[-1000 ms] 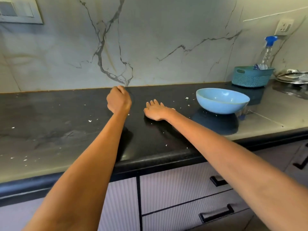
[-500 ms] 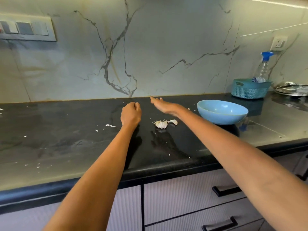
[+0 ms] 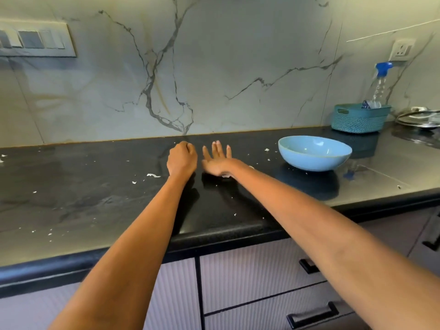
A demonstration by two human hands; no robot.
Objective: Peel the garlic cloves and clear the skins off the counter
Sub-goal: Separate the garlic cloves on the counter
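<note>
A person's left hand [image 3: 182, 159] is curled into a fist above the black counter [image 3: 100, 201], knuckles up; whether the fist holds anything cannot be told from this angle; just beside it, on the side nearer the blue bowl [image 3: 314, 152], the right hand [image 3: 217, 158] lies with fingers straight and spread, palm down over the counter, covering something pale; a sliver of white, probably garlic [image 3: 226, 175] or its skin, shows at the heel of that hand, though it is too hidden to name with certainty; both bare forearms reach in from the counter's front edge.

Papery skin scraps [image 3: 153, 175] lie on the counter on the far side of the fist from the bowl, with smaller white flecks scattered farther out and toward the front edge; a few more flecks [image 3: 267, 150] sit between the open hand and the bowl; the bowl rests on the counter well apart from both hands; beyond the bowl, against the marble-look wall, stands a teal basket [image 3: 358, 120] holding a spray bottle [image 3: 381, 84] with a blue head; a glass lid [image 3: 419, 117] lies past the basket; below the counter run pale drawer fronts with dark handles [image 3: 312, 315].
</note>
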